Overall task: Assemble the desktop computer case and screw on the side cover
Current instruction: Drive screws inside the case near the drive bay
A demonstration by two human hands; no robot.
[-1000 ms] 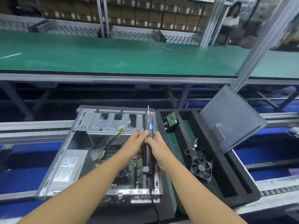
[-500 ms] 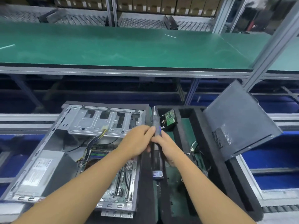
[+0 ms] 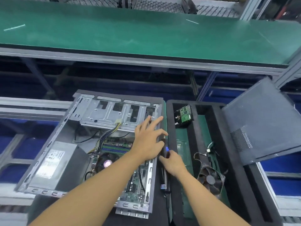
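Head view: my left hand point(image 3: 148, 141) is spread flat, fingers straight, over the right edge of the open computer case point(image 3: 65, 136). My right hand point(image 3: 174, 163) curls round the electric screwdriver point(image 3: 164, 176), which lies between the case and the foam tray point(image 3: 241, 185). The side cover point(image 3: 263, 124) leans tilted at the tray's right, off the case, beyond the fan point(image 3: 211, 178) and hard drive point(image 3: 184, 115).

A green-topped bench point(image 3: 146, 35) on grey metal framing point(image 3: 205, 85) stands behind.

case point(image 3: 91, 144) left, tray point(image 3: 200, 160) right, screwdriver point(image 3: 164, 162) between
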